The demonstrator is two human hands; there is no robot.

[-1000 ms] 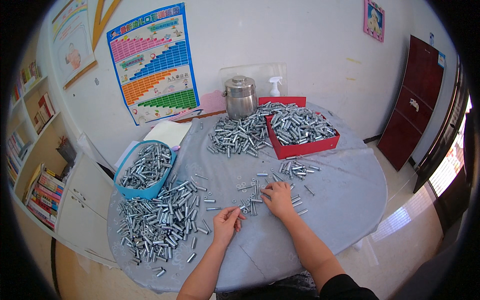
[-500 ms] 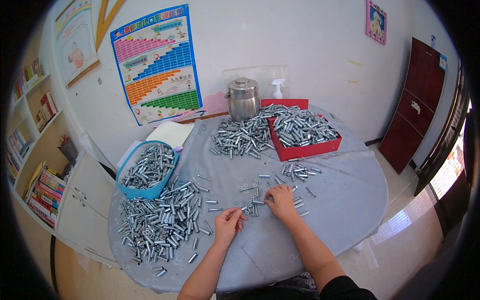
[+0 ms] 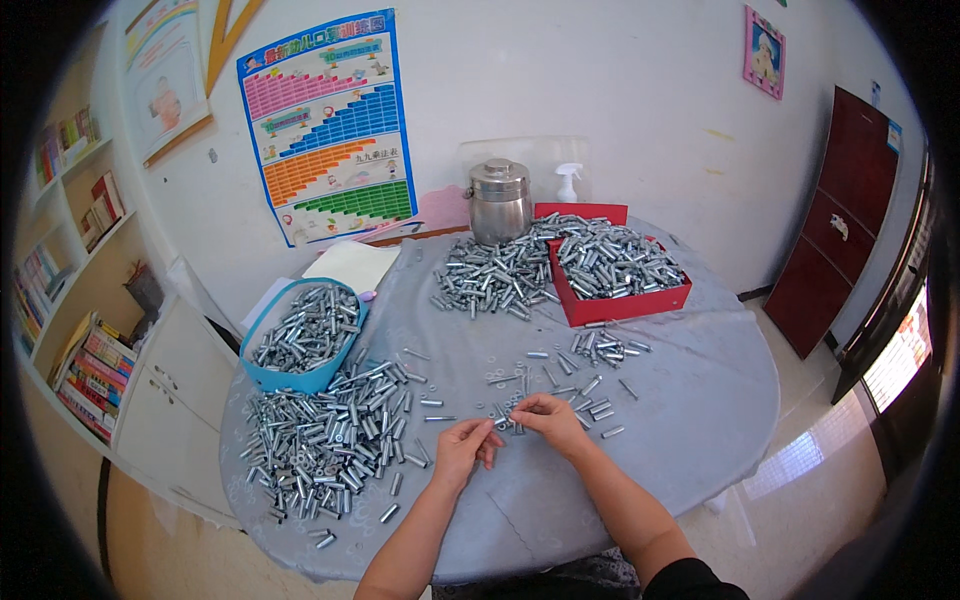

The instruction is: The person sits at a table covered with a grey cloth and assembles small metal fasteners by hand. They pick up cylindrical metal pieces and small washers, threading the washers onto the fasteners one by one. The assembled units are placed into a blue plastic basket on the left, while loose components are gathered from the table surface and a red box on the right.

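Note:
My left hand [image 3: 465, 452] is over the near middle of the table, thumb and forefinger pinched together. Close to its right, my right hand [image 3: 552, 424] is also closed in a pinch, its fingertips almost meeting the left ones. A bit of silvery metal shows between the two hands, too small to tell what it is or which hand has it. Just beyond the fingers lie thin bolts [image 3: 524, 376] and small washers [image 3: 492, 372], partly hidden by the right hand. Several metal sleeves [image 3: 600, 408] lie to the right of that hand.
A large heap of metal sleeves [image 3: 325, 440] spreads at the left, before a filled blue basket [image 3: 290, 381]. At the back, a red box [image 3: 625, 308] brims with sleeve anchors beside another heap [image 3: 485, 280], a steel canister [image 3: 500, 205] and a white spray bottle [image 3: 568, 182].
My right hand has moved left and slightly nearer, up to my left hand, which has barely moved. The whole view has shifted slightly.

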